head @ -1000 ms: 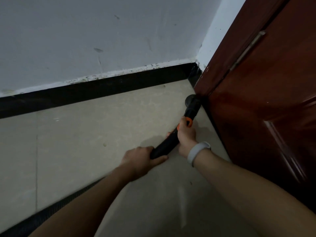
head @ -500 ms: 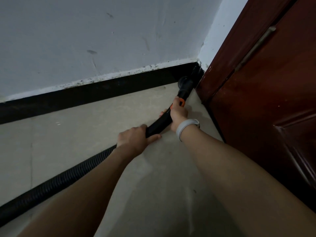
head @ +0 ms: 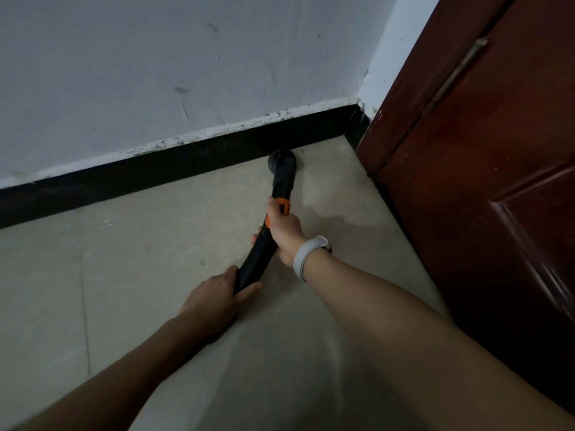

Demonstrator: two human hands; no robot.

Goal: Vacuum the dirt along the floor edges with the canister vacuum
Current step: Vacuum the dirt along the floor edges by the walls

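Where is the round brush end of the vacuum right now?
In the head view, the brush head sits upper centre, on the floor against the black baseboard, left of the corner by the red-brown door.

Dim, soft indoor light leaves faint shadows on the floor (head: pixel 155 259) right of the fingers (head: pixel 273 209), with slight blur and wide-angle bending toward the edges.

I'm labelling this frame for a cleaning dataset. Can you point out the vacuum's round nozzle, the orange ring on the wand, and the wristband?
round nozzle (head: pixel 281 161): head view, top of the black nozzle head at the baseboard.
orange ring (head: pixel 283 206): head view, its visible front face above the thumb.
wristband (head: pixel 308 255): head view, pale strap across the right wrist.
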